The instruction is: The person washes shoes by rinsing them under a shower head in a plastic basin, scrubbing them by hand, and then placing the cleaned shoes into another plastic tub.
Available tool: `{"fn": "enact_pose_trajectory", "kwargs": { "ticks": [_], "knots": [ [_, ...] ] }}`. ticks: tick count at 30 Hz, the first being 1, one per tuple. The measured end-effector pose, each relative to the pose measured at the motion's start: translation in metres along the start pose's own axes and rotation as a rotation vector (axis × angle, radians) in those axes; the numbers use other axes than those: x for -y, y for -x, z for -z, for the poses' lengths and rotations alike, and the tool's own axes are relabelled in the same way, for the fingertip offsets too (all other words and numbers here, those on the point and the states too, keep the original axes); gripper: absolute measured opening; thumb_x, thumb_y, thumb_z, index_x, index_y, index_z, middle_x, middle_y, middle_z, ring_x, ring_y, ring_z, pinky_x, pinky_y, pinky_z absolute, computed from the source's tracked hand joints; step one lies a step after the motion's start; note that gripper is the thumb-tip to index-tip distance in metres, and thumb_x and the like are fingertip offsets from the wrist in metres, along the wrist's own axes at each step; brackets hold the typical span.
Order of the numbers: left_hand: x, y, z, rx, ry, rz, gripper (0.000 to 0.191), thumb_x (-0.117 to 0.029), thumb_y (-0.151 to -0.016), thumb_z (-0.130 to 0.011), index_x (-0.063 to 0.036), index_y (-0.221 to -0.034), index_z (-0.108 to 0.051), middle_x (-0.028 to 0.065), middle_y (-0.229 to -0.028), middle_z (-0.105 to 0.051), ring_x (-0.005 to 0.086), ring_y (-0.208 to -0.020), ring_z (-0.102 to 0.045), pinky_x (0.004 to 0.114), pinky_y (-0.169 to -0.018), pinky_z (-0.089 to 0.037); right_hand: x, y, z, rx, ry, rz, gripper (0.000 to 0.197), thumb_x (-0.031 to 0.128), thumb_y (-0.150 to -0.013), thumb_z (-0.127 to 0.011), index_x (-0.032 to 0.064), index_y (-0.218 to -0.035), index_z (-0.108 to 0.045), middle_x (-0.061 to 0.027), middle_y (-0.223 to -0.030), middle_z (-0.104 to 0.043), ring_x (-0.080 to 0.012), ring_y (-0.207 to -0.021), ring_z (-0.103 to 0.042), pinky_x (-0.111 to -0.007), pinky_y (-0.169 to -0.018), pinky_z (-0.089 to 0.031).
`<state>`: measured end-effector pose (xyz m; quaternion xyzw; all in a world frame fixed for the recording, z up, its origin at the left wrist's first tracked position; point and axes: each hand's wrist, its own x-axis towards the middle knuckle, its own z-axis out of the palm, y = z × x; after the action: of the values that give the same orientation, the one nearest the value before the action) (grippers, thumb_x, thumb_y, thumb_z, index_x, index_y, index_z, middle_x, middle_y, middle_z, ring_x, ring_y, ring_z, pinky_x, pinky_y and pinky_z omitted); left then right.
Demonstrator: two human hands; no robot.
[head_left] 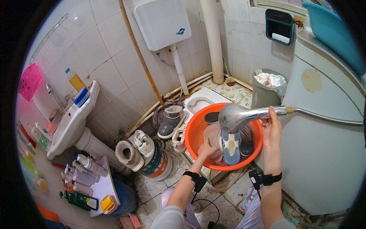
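My right hand point(271, 128) holds the handle of a chrome shower head point(237, 117), which hangs over an orange plastic basin point(196, 151). In the basin several shoes lie soles up. My left hand point(207, 150) is at a shoe with a pinkish-beige sole point(212, 134), on the left side of the basin; its fingertips touch the sole, and whether they grip it I cannot tell. Beside that shoe is one with a blue and cream sole point(231, 148). A dark-soled shoe point(246, 146) is at the right, and another dark sole point(212, 117) shows at the back, partly hidden by the shower head.
Left of the basin stand a grey boot point(171, 123) and a white sneaker point(179, 138). More shoes rest on a paint bucket point(155, 166). Behind is a squat toilet point(197, 100); a lined trash bin point(267, 94) stands by the white appliance point(323, 137). A metal hose point(328, 116) runs right.
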<state>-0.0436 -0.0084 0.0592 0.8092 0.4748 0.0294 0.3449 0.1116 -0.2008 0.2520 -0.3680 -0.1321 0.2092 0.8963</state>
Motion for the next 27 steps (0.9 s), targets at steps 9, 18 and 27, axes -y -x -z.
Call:
{"fn": "enact_pose_trajectory", "kwargs": {
  "ticks": [9, 18, 27],
  "knots": [
    [0.001, -0.010, 0.032, -0.067, 0.542, -0.094, 0.095, -0.037, -0.064, -0.073, 0.0056, -0.135, -0.026, 0.0220, -0.138, -0.033, 0.0285, -0.125, -0.038, 0.032, -0.101, -0.033, 0.003, 0.001, -0.003, 0.000, -0.028, 0.001, 0.028, 0.027, -0.077, -0.071, 0.0111, -0.094, -0.055, 0.0033, -0.080, -0.056, -0.0064, -0.071, -0.049, -0.021, -0.060, -0.031],
    [-0.029, 0.001, 0.057, -0.315, 0.553, -0.225, 0.090, -0.033, -0.064, -0.073, 0.0084, -0.132, -0.031, 0.0253, -0.134, -0.036, 0.0295, -0.123, -0.040, 0.034, -0.099, -0.034, 0.003, 0.002, 0.002, 0.002, -0.003, 0.011, 0.024, 0.026, -0.079, -0.069, 0.0112, -0.093, -0.055, 0.0032, -0.080, -0.056, -0.0059, -0.072, -0.049, -0.021, -0.062, -0.032],
    [-0.023, -0.006, 0.070, -0.634, 0.566, -0.332, 0.087, -0.028, -0.062, -0.075, 0.0070, -0.130, -0.034, 0.0233, -0.130, -0.042, 0.0299, -0.121, -0.041, 0.035, -0.100, -0.032, 0.005, 0.002, -0.003, -0.049, 0.019, 0.018, 0.016, 0.026, -0.081, -0.066, 0.0128, -0.086, -0.059, 0.0033, -0.074, -0.059, -0.0049, -0.065, -0.052, -0.020, -0.057, -0.034]
  ]
}}
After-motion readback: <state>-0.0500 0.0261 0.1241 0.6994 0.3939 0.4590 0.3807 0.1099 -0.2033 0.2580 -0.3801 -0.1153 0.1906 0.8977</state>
